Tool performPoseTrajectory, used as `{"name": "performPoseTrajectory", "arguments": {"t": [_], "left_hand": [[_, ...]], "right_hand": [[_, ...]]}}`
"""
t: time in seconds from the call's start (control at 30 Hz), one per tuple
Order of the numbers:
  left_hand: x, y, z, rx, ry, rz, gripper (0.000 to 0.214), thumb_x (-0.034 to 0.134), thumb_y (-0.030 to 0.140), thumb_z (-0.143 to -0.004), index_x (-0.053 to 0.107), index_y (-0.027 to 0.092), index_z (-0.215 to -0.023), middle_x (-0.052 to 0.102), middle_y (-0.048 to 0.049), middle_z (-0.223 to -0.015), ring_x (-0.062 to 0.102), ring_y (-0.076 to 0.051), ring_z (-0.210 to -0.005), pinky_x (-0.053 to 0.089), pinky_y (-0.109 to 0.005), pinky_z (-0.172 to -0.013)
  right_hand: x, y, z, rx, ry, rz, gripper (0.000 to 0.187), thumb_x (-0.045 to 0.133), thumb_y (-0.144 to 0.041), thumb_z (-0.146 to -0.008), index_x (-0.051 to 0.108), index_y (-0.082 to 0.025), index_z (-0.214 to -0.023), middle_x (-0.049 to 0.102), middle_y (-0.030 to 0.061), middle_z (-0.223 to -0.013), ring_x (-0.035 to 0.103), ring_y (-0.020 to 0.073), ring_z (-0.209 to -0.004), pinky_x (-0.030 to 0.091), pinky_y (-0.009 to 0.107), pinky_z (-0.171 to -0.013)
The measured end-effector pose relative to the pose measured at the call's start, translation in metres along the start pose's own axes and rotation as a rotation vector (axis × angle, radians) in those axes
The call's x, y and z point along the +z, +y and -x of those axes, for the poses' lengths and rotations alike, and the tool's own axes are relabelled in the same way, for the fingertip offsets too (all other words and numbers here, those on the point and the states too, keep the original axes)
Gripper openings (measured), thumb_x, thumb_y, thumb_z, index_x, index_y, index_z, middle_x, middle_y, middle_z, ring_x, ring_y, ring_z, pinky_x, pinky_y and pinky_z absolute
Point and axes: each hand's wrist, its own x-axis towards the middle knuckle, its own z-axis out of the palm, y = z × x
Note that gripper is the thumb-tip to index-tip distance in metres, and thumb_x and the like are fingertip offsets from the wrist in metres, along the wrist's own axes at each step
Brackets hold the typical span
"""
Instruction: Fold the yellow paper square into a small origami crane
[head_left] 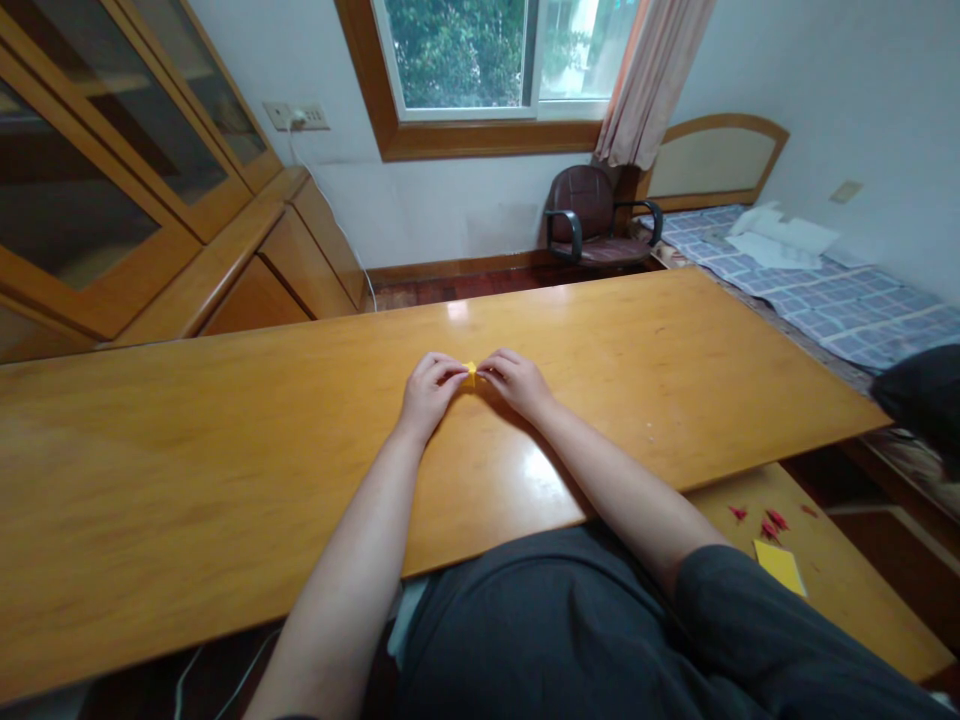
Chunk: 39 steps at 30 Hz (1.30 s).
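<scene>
Head view: L hand [431,388] & R hand [517,380] meet mid-tabletop [225,450], w/ a small yellow paper piece [471,372] pinched between them. Paper sits at 3 o'clock of the L fingers [452,371] and 9 o'clock of the R fingers [491,366], touching both, so neither hand is nearer. It's mostly hidden and too small to tell its long axis. Fingers on both sides are curled tight, tips closed onto the paper, low over the wood; can't tell if it rests there. At 4 o'clock, well apart on a lower board: yellow sheet [780,565] & red paper bits [769,522]. Chair [592,215] at 12–1 o'clock, bed [825,290] at 2.
</scene>
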Motion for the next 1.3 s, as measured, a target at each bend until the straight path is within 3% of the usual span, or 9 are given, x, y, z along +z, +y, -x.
{"name": "performPoseTrajectory", "arguments": {"t": [0.63, 1.3], "left_hand": [[0.0011, -0.0012, -0.0004, 0.091, 0.019, -0.047, 0.009, 0.066, 0.028, -0.085, 0.073, 0.021, -0.084, 0.062, -0.0027, -0.089, 0.061, -0.015, -0.086, 0.051, -0.029, -0.077], [0.0008, -0.0024, -0.0008, 0.118, -0.038, -0.093, 0.01, 0.064, 0.027, -0.087, 0.07, 0.02, -0.084, 0.063, -0.0028, -0.086, 0.06, -0.015, -0.084, 0.05, -0.028, -0.076]], "right_hand": [[-0.0008, -0.0066, 0.0012, -0.034, -0.004, 0.102, 0.017, 0.055, -0.029, -0.093, 0.069, -0.019, -0.09, 0.065, 0.0051, -0.087, 0.059, 0.0131, -0.075, 0.045, 0.023, -0.071], [0.0004, -0.0065, 0.0009, -0.015, -0.006, 0.03, 0.016, 0.057, -0.029, -0.091, 0.069, -0.019, -0.088, 0.065, 0.0046, -0.085, 0.059, 0.0133, -0.075, 0.046, 0.024, -0.07]]}}
